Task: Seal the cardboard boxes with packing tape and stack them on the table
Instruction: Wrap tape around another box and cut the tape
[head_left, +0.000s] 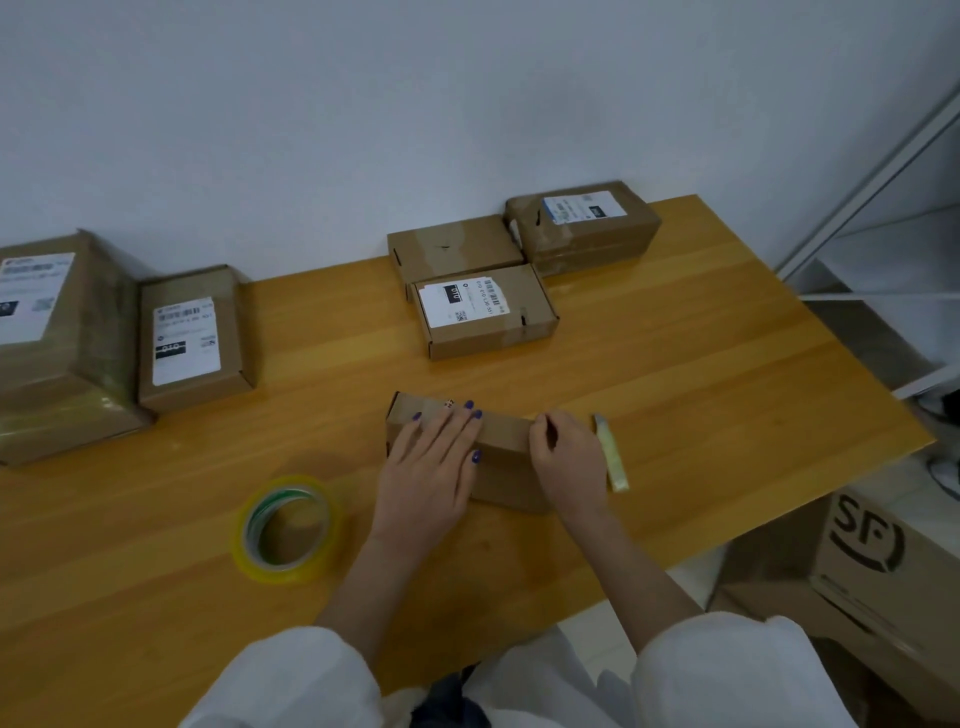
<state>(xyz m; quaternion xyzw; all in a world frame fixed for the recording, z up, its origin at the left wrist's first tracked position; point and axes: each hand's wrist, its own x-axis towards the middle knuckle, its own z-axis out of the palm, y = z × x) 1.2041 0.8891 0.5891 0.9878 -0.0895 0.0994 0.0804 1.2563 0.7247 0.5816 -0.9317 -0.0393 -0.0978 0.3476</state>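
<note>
The left hand (436, 457) lies flat, fingers spread, pressing on top of a small cardboard box (501, 457) near the front of the wooden bench (701, 374); the right hand (566, 457) curls over the box's right end, fingertips pinched against the top edge, though whether it grips tape there is not clear. The box sits lengthwise between the two hands, plain brown, its lid down. Just beside the right hand, a pale yellow-green utility knife (613, 457) lies on the bench. To the left of the left forearm, a roll of clear yellowish packing tape (287, 527) rests tilted on the wood. Farther back, three boxes (478, 306) cluster near the wall, two bearing white labels; two more labelled boxes (192, 338) sit at the far left. A large carton printed "SF" (872, 566) stands on the floor to the right.
</note>
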